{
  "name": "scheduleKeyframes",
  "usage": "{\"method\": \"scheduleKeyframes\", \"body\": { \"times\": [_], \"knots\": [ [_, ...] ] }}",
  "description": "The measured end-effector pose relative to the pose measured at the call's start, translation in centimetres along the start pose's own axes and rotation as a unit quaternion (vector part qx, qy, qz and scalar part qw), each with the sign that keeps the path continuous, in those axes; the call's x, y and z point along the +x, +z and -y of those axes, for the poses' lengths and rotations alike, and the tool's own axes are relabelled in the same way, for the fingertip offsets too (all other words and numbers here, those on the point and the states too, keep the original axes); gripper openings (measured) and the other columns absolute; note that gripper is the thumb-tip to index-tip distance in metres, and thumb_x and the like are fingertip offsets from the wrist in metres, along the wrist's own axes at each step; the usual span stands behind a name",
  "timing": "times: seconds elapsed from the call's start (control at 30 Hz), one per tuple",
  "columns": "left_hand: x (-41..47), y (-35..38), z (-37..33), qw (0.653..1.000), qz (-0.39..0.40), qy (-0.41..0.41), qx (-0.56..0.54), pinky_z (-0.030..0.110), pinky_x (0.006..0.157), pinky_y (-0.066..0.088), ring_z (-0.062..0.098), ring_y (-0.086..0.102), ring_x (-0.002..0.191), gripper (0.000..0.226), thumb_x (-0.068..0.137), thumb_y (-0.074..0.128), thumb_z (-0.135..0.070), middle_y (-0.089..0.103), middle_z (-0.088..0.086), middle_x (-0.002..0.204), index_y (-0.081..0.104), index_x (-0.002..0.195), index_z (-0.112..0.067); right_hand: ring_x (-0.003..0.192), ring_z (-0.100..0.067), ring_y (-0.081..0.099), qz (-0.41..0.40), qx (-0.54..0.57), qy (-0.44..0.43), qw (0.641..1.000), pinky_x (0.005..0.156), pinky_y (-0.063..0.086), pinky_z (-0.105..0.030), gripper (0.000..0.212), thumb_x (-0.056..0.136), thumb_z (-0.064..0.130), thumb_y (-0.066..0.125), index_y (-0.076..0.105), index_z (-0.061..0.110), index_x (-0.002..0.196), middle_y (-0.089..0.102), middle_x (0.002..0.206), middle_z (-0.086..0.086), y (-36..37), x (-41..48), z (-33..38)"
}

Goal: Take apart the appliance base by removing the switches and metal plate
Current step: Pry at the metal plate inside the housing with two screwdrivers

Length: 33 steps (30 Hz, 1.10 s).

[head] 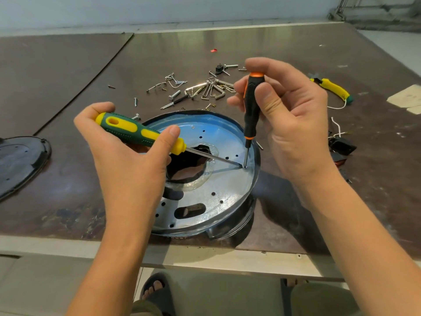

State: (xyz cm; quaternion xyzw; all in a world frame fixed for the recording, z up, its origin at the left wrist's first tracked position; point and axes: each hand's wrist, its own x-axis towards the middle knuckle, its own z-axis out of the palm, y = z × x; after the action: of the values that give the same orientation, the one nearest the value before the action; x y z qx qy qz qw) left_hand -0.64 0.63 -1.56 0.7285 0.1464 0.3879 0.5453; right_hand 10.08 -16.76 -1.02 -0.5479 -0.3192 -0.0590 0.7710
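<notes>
On the table (68, 65), near its front edge, stood one base (230, 222) with one metal plate (227, 192) on top. Two screwdriver tips met at a single point by the plate's right rim. My left hand (127, 160) gripped the green screwdriver (127, 128), slanted low. My right hand (287, 115) pinched the black screwdriver (251, 106), held upright. Behind lay one heap of screws and hex keys (209, 88). One black cover (20, 160) lay far left, and one yellow tool (332, 87) far right.
</notes>
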Motion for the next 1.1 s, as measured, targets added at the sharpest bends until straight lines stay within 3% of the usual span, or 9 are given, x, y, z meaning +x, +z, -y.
{"method": "scheduleKeyframes", "body": {
  "times": [0.13,0.33,0.5,0.63,0.7,0.77,0.87,1.0,1.1],
  "knots": [
    [0.1,0.2,0.2,1.0,0.002,-0.019,-0.024,0.028,0.065,0.062,0.021,0.073,0.082,0.067,0.08,0.085,-0.021,0.05,0.004,0.111,0.034,0.123,-0.03,0.09,-0.026,0.073,-0.005,0.018,0.028,0.999,0.082,0.057,-0.032,0.024,0.104,-0.002,0.048,0.059,0.002,0.125,0.07,0.099,-0.014,-0.2,0.0,0.1],
    [0.3,0.2,0.3,0.997,0.012,-0.053,-0.045,0.027,0.057,0.061,0.02,0.075,0.079,0.067,0.083,0.082,-0.018,0.051,0.011,0.116,0.033,0.125,-0.032,0.087,-0.027,0.061,-0.03,-0.059,-0.005,0.998,0.084,0.058,-0.046,0.025,0.091,0.007,0.072,0.066,0.012,0.115,0.065,0.094,0.004,0.0,0.1,0.0],
    [0.0,0.4,0.1,0.997,0.006,-0.06,-0.046,0.025,0.044,0.055,0.012,0.074,0.07,0.066,0.084,0.08,-0.017,0.049,0.007,0.11,0.032,0.126,-0.033,0.087,-0.025,0.067,-0.046,-0.024,-0.005,0.999,0.084,0.058,-0.039,0.024,0.096,0.0,0.062,0.065,0.009,0.118,0.069,0.094,-0.006,-0.5,0.3,-0.2],
    [0.0,0.5,0.0,0.997,0.004,-0.06,-0.041,0.023,0.045,0.055,0.008,0.074,0.071,0.067,0.085,0.08,-0.016,0.048,0.003,0.109,0.032,0.129,-0.031,0.092,-0.027,0.074,-0.034,0.007,0.011,0.999,0.093,0.058,-0.047,0.024,0.102,-0.002,0.05,0.063,0.005,0.122,0.072,0.098,-0.013,-1.4,0.4,-0.2],
    [0.0,0.5,-0.1,0.998,0.005,-0.055,-0.036,0.023,0.047,0.057,0.008,0.073,0.073,0.067,0.085,0.08,-0.017,0.048,0.003,0.11,0.032,0.129,-0.031,0.092,-0.028,0.073,-0.027,0.025,0.03,0.999,0.091,0.058,-0.043,0.022,0.104,0.002,0.048,0.062,0.003,0.121,0.073,0.099,-0.013,-1.5,0.3,-0.1],
    [0.1,0.5,0.0,0.998,0.004,-0.056,-0.038,0.025,0.051,0.058,0.012,0.074,0.074,0.067,0.084,0.081,-0.018,0.048,0.003,0.11,0.032,0.127,-0.032,0.091,-0.025,0.071,-0.02,0.034,0.039,0.998,0.087,0.057,-0.041,0.021,0.102,0.014,0.056,0.063,0.005,0.119,0.072,0.1,-0.009,-1.3,0.2,0.2],
    [0.2,0.3,0.1,0.998,0.009,-0.052,-0.028,0.027,0.064,0.062,0.019,0.074,0.083,0.068,0.083,0.081,-0.02,0.049,0.006,0.115,0.032,0.128,-0.031,0.09,-0.017,0.063,-0.026,-0.005,0.004,1.0,0.084,0.058,-0.048,0.03,0.088,0.027,0.072,0.066,0.011,0.112,0.069,0.097,0.004,-0.8,0.3,0.4],
    [0.2,0.2,0.1,0.998,0.012,-0.053,-0.032,0.026,0.065,0.062,0.024,0.074,0.088,0.068,0.084,0.081,-0.021,0.05,0.013,0.122,0.032,0.13,-0.029,0.092,-0.028,0.072,-0.026,0.006,0.0,1.0,0.089,0.058,-0.042,0.018,0.098,0.003,0.061,0.066,0.006,0.115,0.075,0.096,-0.008,-1.2,0.5,-0.1],
    [0.2,0.2,0.1,0.998,0.01,-0.048,-0.026,0.026,0.068,0.062,0.023,0.074,0.089,0.068,0.084,0.082,-0.021,0.051,0.013,0.121,0.032,0.129,-0.03,0.095,-0.034,0.072,-0.025,0.022,0.018,0.999,0.088,0.057,-0.039,0.021,0.103,0.0,0.049,0.063,0.003,0.119,0.074,0.099,-0.014,-1.4,0.4,-0.2]
  ]
}}
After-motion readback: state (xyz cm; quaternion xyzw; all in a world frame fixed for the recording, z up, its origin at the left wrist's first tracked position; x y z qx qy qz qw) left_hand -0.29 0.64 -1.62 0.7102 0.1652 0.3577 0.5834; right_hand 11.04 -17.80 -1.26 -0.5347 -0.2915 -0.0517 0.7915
